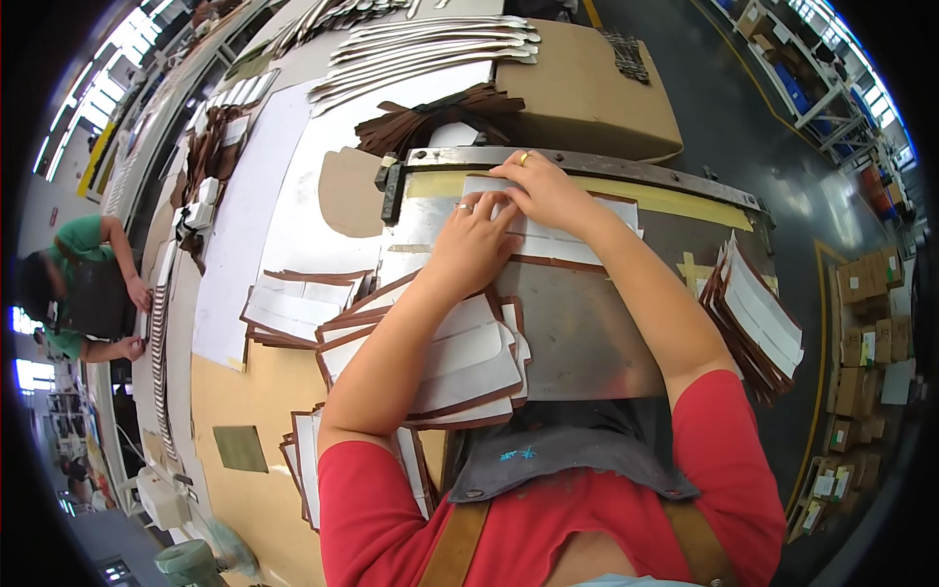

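Observation:
A white-backed brown panel, seemingly leather, lies on a metal work plate, its far edge near a metal bar. My left hand bends its fingers onto the panel's left end. Just beyond it, my right hand pinches at the panel's far left edge, thumb close to my left fingertips. The exact spot between the fingers is hidden. A fanned stack of similar panels lies under my left forearm, with another stack to its left.
More panels overhang the plate's right side. Brown strips and long pale strips lie at the back, by a cardboard box. At far left a co-worker in green handles something at another bench. Shelves with cartons stand right.

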Tool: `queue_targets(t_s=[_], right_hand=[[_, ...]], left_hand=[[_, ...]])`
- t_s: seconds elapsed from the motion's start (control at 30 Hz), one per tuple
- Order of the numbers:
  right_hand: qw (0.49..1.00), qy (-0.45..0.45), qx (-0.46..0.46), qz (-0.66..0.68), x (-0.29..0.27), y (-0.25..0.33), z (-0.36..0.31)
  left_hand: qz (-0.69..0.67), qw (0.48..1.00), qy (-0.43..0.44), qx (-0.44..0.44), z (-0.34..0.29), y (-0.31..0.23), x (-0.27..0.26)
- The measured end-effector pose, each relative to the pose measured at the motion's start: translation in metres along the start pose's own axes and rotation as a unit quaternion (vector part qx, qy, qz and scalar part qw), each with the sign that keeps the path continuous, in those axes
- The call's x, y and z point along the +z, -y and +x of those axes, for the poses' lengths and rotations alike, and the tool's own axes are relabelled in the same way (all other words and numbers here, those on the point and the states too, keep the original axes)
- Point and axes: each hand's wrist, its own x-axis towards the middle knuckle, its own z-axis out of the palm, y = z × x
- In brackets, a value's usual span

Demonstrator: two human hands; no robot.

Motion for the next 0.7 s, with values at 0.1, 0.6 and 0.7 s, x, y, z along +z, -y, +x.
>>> queue_targets(t_s=[0.1, 0.6, 0.7], right_hand=[[0.999, 0.025, -0.015, -0.013, 0.003, 0.005, 0.004], [0.962, 0.048, 0.085, -0.255, -0.058, -0.005, -0.077], [0.952, 0.043, 0.145, -0.267, -0.073, -0.006, -0.097]], left_hand=[[-0.075, 0.995, -0.029, -0.058, 0.000, 0.010, -0.002], [0.141, 0.979, -0.024, -0.144, 0.009, 0.009, 0.004], [0.121, 0.982, -0.028, -0.139, 0.010, 0.009, 0.001]])
